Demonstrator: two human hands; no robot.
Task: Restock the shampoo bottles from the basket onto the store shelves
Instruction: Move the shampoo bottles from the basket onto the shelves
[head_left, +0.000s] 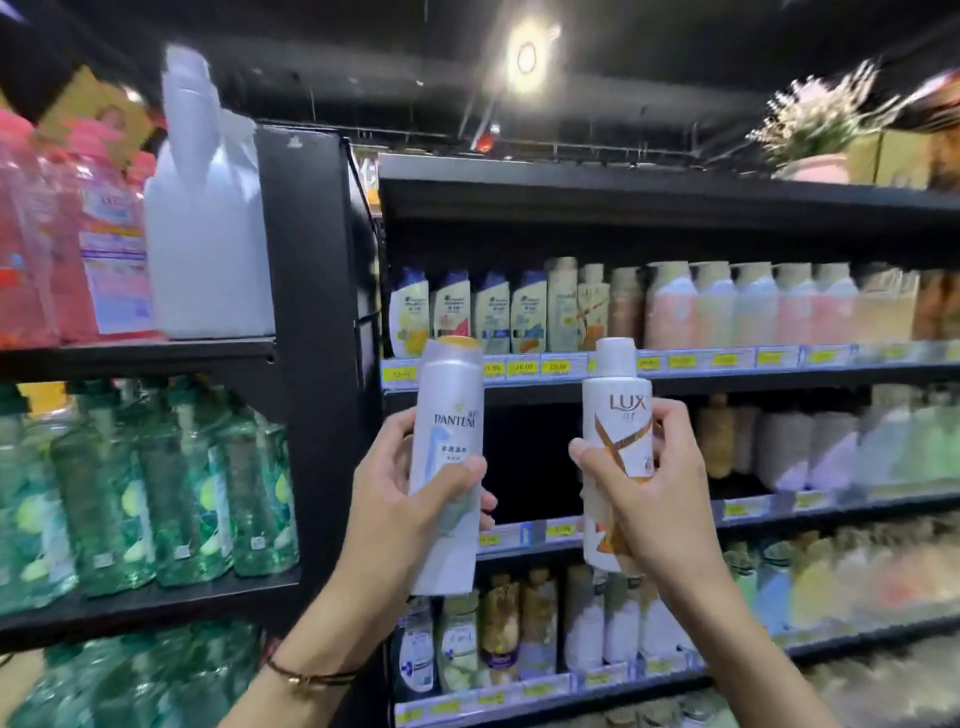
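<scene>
Before the black shelves (675, 376) of a shop aisle, two bare hands each hold up one shampoo bottle, cap uppermost.

Left: the left hand (395, 493) grips a tall silver bottle (449, 415) marked PANTENE around its lower half. The thumb lies across the front label and the fingertips show past the bottle's right edge. The cap has a yellow top. A thin dark bracelet (311, 675) circles the left wrist.

Right: the right hand (660, 499) grips a shorter white bottle (615, 415) marked LUX, thumb on the front at the left, fingers curled round the right side.

The two bottles are near each other but apart. Both are clear of the shelves, in front of a dark gap (524, 467) at the left end of the middle tier.

Background, right bay: the upper tier holds a row of bottles (519, 312), white with blue caps at the left and pastel farther right. Yellow price tags (524, 368) run along the rail below them. The middle tier has pale bottles (810, 447) to the right of the gap. The lower tier has mixed bottles (519, 623), blurred toward the right.

Background, left bay: pink bottles (78, 234) and a large white jug (208, 223) above, green bottles (156, 483) below.

On top of the right bay sits what seems to be a potted plant (826, 130), too smeared to make out well. A round ceiling light (527, 54) glows overhead.
</scene>
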